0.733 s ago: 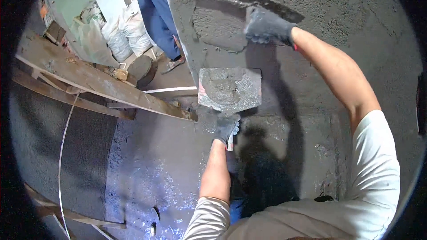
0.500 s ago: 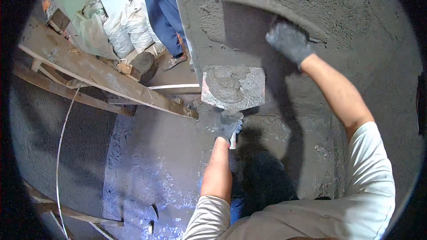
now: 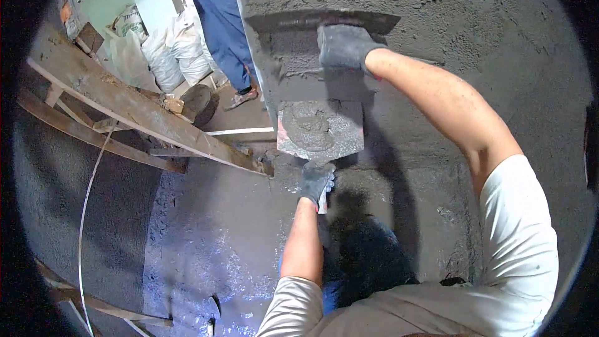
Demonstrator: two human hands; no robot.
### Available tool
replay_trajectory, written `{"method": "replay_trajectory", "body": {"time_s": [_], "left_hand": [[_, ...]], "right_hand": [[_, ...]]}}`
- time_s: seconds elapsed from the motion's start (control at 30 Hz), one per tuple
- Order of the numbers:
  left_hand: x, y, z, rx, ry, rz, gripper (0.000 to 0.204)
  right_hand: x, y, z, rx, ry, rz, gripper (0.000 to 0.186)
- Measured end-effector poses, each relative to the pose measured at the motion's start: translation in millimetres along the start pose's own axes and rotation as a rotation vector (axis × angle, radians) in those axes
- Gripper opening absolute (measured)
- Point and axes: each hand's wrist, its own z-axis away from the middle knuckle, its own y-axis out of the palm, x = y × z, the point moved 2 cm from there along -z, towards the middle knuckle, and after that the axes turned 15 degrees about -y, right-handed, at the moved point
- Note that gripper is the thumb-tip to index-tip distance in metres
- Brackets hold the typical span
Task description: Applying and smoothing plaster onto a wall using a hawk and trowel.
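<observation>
A white cable (image 3: pixel 82 224) curves down the left of the frame, near a wooden plank (image 3: pixel 140 106) slanting from the upper left toward the centre. White sacks (image 3: pixel 187 53) sit piled in the upper left; a bag (image 3: pixel 130 22) behind them carries printing too blurred to read. Just right of the pile stand the legs of another person in blue trousers (image 3: pixel 215 22). At centre, the gloved left hand (image 3: pixel 317 181) has its fingers closed around the handle of a board (image 3: pixel 352 128) bearing a mound of grey mortar (image 3: pixel 309 131). Above it, the gloved right hand (image 3: pixel 346 47), fingers curled shut, grips a long, dark trowel (image 3: pixel 287 22) stretched across the upper centre of the frame, along a grey wall (image 3: pixel 468 0) coarse in the upper right; the glove hides the trowel's handle.
</observation>
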Motion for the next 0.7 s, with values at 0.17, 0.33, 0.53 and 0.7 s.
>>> {"method": "replay_trajectory", "body": {"time_s": [0.17,0.33,0.53,0.7], "left_hand": [[14,-6,-6,-0.064,-0.089,-0.491,0.029],[17,-3,-12,0.063,0.093,-0.009,0.006],[-2,9,7,-0.011,0.017,-0.111,0.009],[21,-3,13,-0.022,0.027,-0.036,0.008]], "right_hand": [[-3,-17,15,-0.003,0.111,0.023,0.024],[-15,37,73,-0.205,-0.262,0.417,0.021],[38,146,135,0.211,-0.524,0.169,0.020],[23,122,173,0.252,-0.034,0.027,0.033]]}}
